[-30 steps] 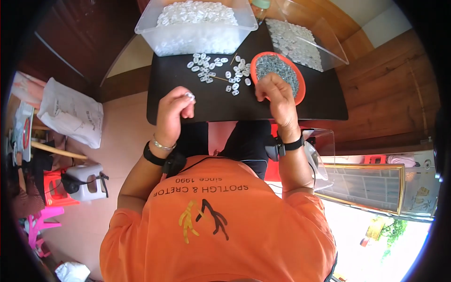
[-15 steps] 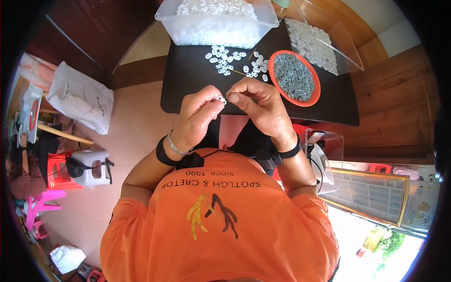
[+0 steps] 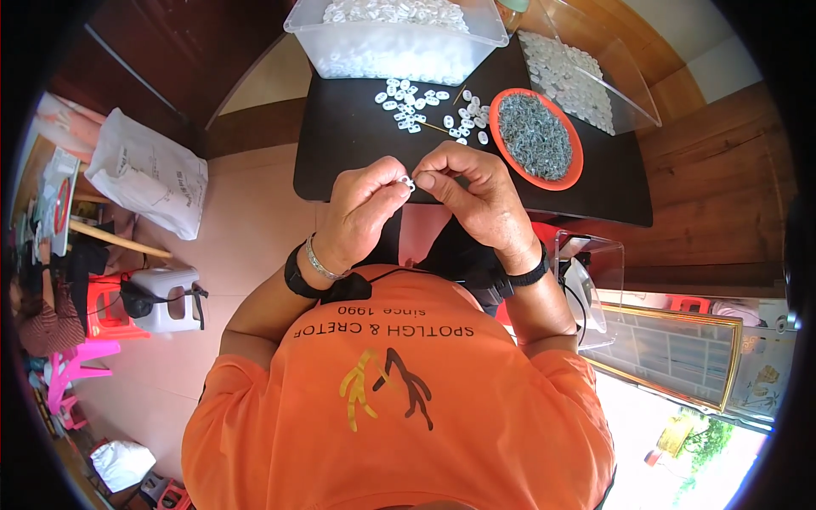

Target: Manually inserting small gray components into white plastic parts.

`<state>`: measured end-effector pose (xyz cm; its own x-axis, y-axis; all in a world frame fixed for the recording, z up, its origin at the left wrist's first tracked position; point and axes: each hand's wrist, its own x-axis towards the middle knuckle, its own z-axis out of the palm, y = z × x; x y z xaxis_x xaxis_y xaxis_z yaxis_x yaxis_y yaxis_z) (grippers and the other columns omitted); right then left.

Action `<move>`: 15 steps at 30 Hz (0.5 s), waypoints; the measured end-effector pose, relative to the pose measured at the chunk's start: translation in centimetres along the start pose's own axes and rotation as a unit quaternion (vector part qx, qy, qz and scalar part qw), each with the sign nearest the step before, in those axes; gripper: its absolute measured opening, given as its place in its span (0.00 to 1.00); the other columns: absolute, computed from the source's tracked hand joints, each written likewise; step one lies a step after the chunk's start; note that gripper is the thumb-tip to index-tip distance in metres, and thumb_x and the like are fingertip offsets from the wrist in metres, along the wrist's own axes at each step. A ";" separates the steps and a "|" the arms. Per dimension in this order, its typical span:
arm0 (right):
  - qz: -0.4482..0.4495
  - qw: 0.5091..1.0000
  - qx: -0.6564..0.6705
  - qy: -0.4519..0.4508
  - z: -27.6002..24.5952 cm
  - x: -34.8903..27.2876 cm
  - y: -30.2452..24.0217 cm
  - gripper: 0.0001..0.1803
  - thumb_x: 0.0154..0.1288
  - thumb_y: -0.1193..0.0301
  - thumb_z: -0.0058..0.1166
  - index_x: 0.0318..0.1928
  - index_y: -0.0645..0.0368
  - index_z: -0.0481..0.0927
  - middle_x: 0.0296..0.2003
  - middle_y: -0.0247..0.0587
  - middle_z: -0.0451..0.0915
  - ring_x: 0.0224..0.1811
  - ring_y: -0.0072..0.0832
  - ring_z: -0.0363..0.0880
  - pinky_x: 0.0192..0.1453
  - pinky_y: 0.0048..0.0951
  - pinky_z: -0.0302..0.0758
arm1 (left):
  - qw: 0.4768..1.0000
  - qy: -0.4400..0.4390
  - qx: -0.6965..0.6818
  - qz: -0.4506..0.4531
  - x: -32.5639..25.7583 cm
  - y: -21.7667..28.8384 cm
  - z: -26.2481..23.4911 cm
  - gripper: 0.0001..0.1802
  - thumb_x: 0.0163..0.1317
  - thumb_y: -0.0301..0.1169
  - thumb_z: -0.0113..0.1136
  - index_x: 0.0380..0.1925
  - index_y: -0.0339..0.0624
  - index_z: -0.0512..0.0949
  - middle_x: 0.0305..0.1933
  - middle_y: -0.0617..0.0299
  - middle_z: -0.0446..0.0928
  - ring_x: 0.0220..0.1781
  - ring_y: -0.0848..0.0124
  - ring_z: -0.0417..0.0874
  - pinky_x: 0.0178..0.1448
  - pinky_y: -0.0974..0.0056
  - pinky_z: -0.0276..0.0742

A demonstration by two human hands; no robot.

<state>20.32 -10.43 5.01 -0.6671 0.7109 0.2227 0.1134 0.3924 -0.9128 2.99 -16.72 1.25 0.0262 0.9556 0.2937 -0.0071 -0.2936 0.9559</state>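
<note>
Your left grip [image 3: 365,200] pinches a small white holed plastic piece [image 3: 410,184]; your right grip [image 3: 478,197] adjoins it, contents unclear

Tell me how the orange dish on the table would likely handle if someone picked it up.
The orange dish is probably heavy for its size, as grey, metallic-looking pieces fill most of it. Those pieces seem loose, so tilting might spill them. Its wide, round outline makes tipping seem unlikely.
</note>
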 end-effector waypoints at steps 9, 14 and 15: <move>-0.034 0.997 -0.071 0.007 0.0 -0.2 -0.4 0.01 0.61 0.79 0.57 0.34 0.63 0.79 0.28 0.35 0.77 0.30 0.22 0.75 0.35 0.22 0.72 | 0.999 -0.016 0.044 0.020 0.0 0.2 0.1 0.09 0.62 0.28 0.50 0.25 0.33 0.67 0.19 0.63 0.63 0.22 0.77 0.60 0.26 0.69 0.59; -0.045 0.992 -0.119 0.001 0.1 -0.1 -0.8 0.01 0.59 0.79 0.57 0.33 0.62 0.79 0.25 0.37 0.76 0.27 0.24 0.75 0.31 0.23 0.70 | 0.994 -0.023 0.099 0.030 -0.1 0.4 0.1 0.10 0.62 0.28 0.49 0.26 0.33 0.67 0.19 0.59 0.64 0.22 0.73 0.62 0.27 0.67 0.62; -0.038 0.990 -0.135 -0.007 0.0 -0.2 -0.8 0.01 0.59 0.79 0.57 0.32 0.62 0.79 0.25 0.38 0.76 0.26 0.25 0.75 0.30 0.24 0.69 | 0.993 -0.033 0.105 0.035 -0.1 0.2 0.0 0.10 0.62 0.28 0.49 0.26 0.32 0.67 0.20 0.60 0.64 0.22 0.74 0.62 0.27 0.68 0.62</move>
<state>20.34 -10.92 5.71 -0.6909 0.6664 0.2802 0.2546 0.5871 -0.7685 3.00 -16.85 1.46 0.0987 0.9308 0.3518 0.1969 -0.3648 0.9100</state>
